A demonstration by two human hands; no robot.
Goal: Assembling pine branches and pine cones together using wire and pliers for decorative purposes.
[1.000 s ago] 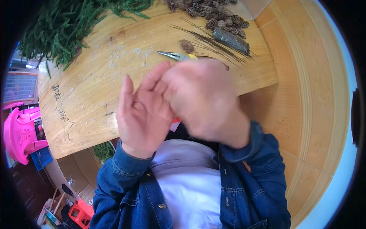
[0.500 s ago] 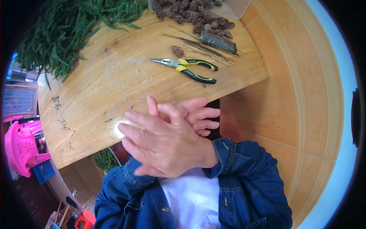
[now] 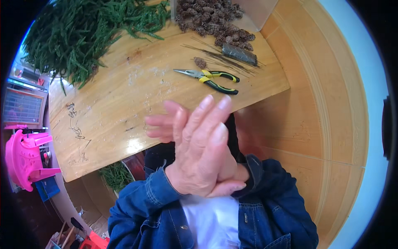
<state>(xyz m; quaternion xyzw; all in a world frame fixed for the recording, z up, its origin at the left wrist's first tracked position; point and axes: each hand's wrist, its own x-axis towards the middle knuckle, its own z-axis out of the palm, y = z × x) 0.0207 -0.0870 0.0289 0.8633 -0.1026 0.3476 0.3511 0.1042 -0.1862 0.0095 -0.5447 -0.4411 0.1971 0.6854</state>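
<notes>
My left hand [image 3: 197, 162] lies across my right hand [image 3: 159, 125], palm against palm, above the table's near edge. Its fingers stretch up and to the right, and its thumb hooks round the heel of the other hand. Behind it, the right hand's fingers poke out leftward, straight and somewhat blurred; most of that palm is hidden. I see nothing held in either one. Beyond them on the table [image 3: 112, 103] lie long-nose pliers [image 3: 213, 79] with yellow and black handles, and a single small pine cone [image 3: 200, 62] touches their far side.
Thin brown wires [image 3: 219, 56] lie beside a dark wrapped roll [image 3: 239, 54]. Many pine cones [image 3: 207, 14] spill from a clear plastic bin [image 3: 261, 20]. Green artificial fir branches [image 3: 78, 37] cover the far left. A pink plastic stool [image 3: 25, 159] and a cardboard box [image 3: 85, 191] flank the table.
The hands have swapped: the right hand was in front with fingers leftward, and now the left is in front. The whole view has shifted slightly; the table things have not been moved.
</notes>
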